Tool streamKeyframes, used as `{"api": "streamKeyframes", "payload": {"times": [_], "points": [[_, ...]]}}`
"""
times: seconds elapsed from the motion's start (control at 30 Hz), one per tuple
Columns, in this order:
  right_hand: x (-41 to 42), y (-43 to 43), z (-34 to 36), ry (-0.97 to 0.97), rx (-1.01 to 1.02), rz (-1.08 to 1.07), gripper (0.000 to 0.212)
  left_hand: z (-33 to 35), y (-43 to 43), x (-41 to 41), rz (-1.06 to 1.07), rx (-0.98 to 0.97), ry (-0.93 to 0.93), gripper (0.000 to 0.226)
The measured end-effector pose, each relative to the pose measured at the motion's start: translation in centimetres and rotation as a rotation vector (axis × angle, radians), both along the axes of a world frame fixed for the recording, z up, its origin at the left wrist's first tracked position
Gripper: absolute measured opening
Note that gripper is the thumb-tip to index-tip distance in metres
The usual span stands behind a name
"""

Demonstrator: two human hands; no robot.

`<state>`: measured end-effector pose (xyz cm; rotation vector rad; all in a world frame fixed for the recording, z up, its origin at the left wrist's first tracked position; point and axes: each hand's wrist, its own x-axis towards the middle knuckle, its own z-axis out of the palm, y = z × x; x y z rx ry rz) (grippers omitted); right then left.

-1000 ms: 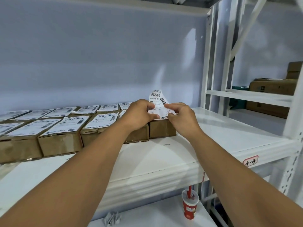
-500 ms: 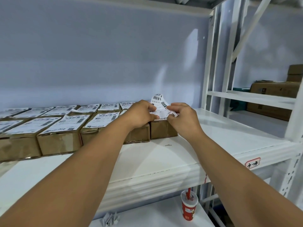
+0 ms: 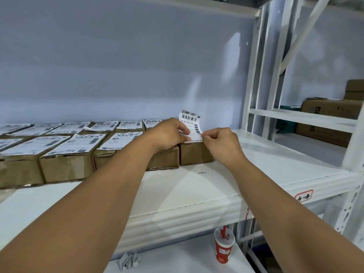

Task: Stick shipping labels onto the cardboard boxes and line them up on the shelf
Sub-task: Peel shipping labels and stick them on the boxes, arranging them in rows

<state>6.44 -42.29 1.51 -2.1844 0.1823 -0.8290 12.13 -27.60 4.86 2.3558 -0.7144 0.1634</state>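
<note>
The shipping label [image 3: 190,123] carries a barcode across its top. Beneath that is a line of digits and dashes ending in what looks like 220, and a second barcode runs down the right edge; the finer print is too small to read. Its far half curls up off the cardboard box [image 3: 195,154], while its near half lies on the box top.

The left hand [image 3: 169,133] pinches the label's left edge between thumb and curled fingers, covering some print. The right hand [image 3: 220,142] pinches the near right corner, fingers curled in.

This box stands at the right end of the near row on the white shelf [image 3: 197,192], touching its neighbour. Two rows of labelled boxes [image 3: 67,164] run to the left. Their barcoded labels are blurred, and the rows are cut off at the left edge.

A red-bordered sticker [image 3: 304,196] on the shelf's front lip bears two dark handwritten marks I cannot make out. On the lower shelf [image 3: 187,259] stands a red paper cup [image 3: 224,247] with a straw, its printing unreadable. Left of it lies crumpled paper [image 3: 129,261]. Far right, brown cartons [image 3: 331,109] sit partly hidden behind rack posts.
</note>
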Motion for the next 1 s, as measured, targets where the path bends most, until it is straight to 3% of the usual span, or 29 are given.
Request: {"api": "streamKeyframes", "payload": {"times": [0.3,0.53,0.7,0.9,1.0], "points": [[0.2,-0.3,0.0,0.025,0.073,-0.022,0.022,0.1,-0.1,-0.4,0.015,0.106,-0.087,0.026],[0.5,-0.5,-0.1,0.016,0.101,-0.015,0.022,-0.2,0.1,-0.5,0.144,0.245,-0.15,0.032],[0.6,-0.7,-0.2,0.016,0.139,0.012,0.019,-0.4,0.2,-0.8,0.05,0.26,-0.188,0.03],[1.8,-1.2,0.6,0.098,0.371,0.284,0.021,-0.9,0.2,-0.8,0.014,0.333,-0.161,0.026],[2.6,-1.8,1.7,0.203,0.307,0.399,0.028,-1.1,0.2,-0.4,-0.002,0.373,-0.174,0.024]]}}
